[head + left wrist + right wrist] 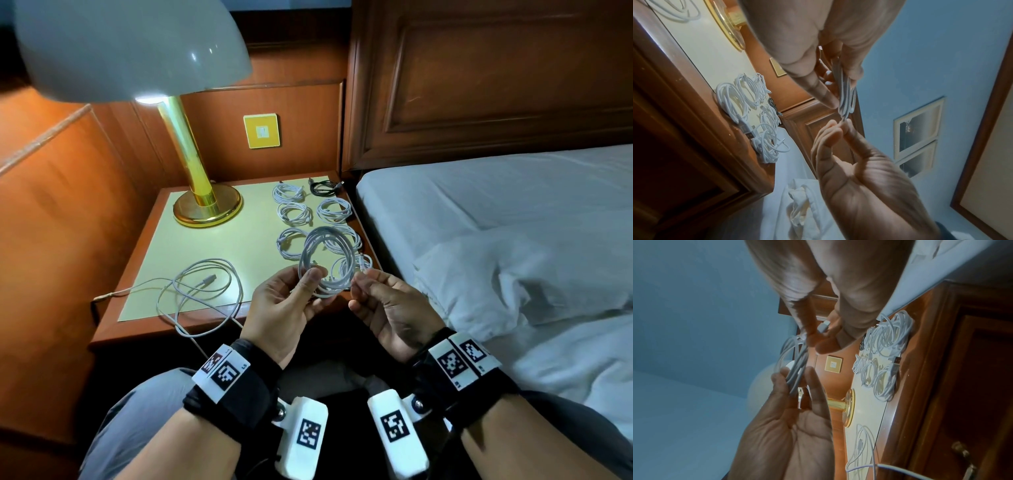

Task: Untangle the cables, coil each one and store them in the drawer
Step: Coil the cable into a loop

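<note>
Over the front edge of the nightstand, my left hand grips a coiled white cable between thumb and fingers. My right hand pinches that cable's free end, and the right wrist view shows its white plug between thumb and fingers. Several coiled white cables and one black coil lie in rows on the nightstand's right side. A loose white cable sprawls near the front left, partly over the edge. The drawer front with its handle appears below the top, closed.
A brass lamp with a white shade stands at the back left of the nightstand. A bed with white sheets and a pillow lies close on the right. Wood panelling runs behind and to the left.
</note>
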